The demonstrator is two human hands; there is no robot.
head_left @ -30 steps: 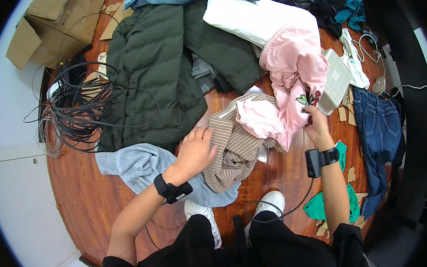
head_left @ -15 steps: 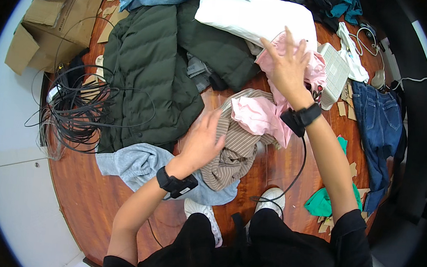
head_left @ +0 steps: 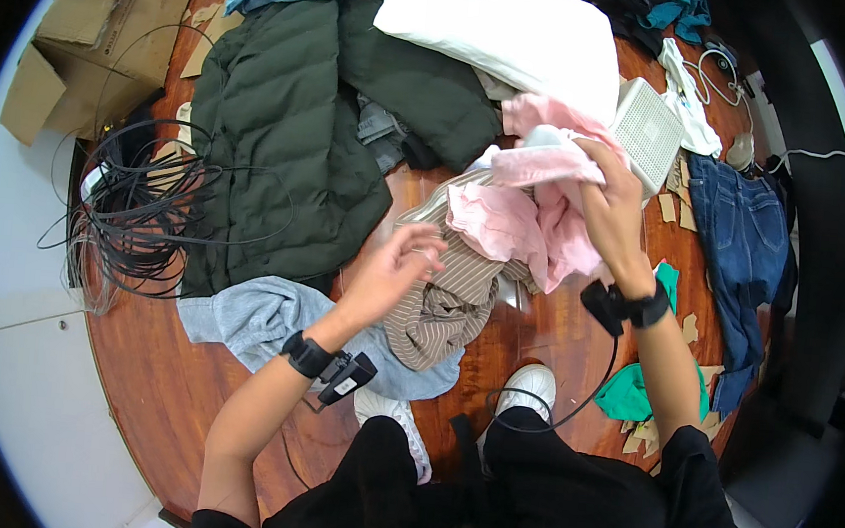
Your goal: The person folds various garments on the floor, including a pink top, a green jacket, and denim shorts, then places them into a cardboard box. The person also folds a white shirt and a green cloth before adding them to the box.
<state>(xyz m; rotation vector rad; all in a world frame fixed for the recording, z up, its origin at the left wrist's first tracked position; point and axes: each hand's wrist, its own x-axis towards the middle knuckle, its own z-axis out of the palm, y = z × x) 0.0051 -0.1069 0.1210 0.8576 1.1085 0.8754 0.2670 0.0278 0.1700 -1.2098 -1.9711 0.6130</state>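
Observation:
My right hand (head_left: pixel 614 205) grips a raised fold of a pink garment (head_left: pixel 495 222), whose rest lies crumpled on the pile below. Something pale and rounded shows within the lifted cloth, too covered to name. Under the pink cloth is a brown and white striped garment (head_left: pixel 438 320). My left hand (head_left: pixel 397 272) hovers over the left edge of the striped cloth, fingers loosely bent and apart, holding nothing. A light grey garment (head_left: pixel 265 316) lies below my left wrist. Beyond that hand a dark green padded jacket (head_left: pixel 263 142) is spread out.
A white pillow-like bundle (head_left: pixel 500 37) and a perforated white box (head_left: pixel 651 133) lie farther off. Coiled black cable (head_left: pixel 144 212) and a cardboard box (head_left: pixel 122 52) are at left. Blue jeans (head_left: pixel 743 225) and green cloth (head_left: pixel 631 392) lie at right, among cardboard scraps.
My right hand has come nearer and closed on the pink garment, lifting a fold of it. My left hand has moved slightly lower and left, its fingers more bent.

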